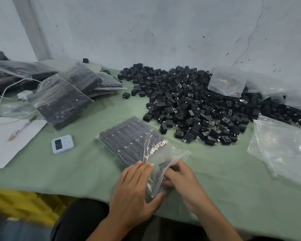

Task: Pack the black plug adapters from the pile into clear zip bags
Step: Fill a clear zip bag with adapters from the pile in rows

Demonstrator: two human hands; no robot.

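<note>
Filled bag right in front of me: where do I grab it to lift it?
Probably grip the bag by its packed part, hands on the two long sides, coming from the near table edge. The adapters lie there in tight flat rows, so it looks stiff. The zip end, where the left hand and right hand are, is loose film that may sag.

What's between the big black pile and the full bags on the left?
Head view: mostly bare green cloth with one stray adapter between pile and full bags.
</note>
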